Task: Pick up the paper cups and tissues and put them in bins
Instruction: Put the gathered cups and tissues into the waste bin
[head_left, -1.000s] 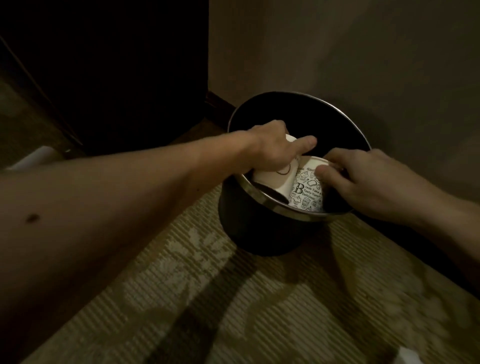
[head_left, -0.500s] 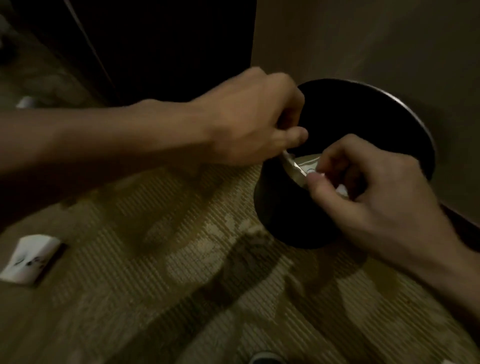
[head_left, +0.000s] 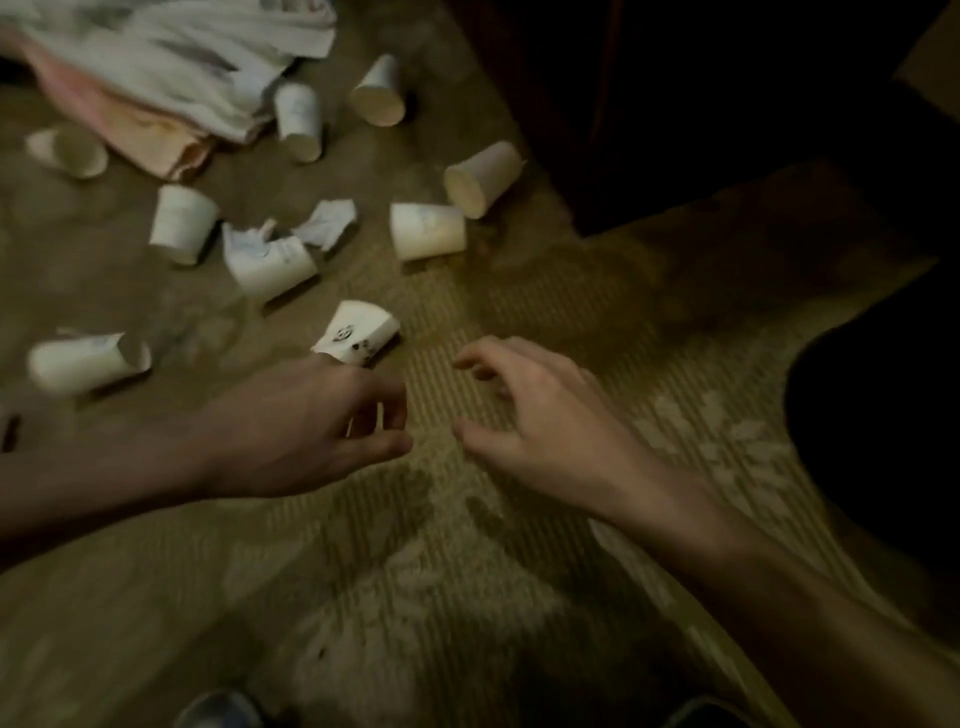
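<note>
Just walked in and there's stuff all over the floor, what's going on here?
A person is clearing litter off a carpet. Left hand and right hand are both empty, fingers loosely curled, reaching toward a crushed printed cup just beyond the left hand. More paper cups and a crumpled tissue lie scattered farther out, near a heap of cloth. No bin is in view.

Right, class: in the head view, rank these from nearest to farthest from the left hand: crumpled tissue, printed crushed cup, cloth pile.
1. Printed crushed cup, just beyond the left hand.
2. Crumpled tissue, mid-floor beyond it.
3. Cloth pile, far top left.
</note>
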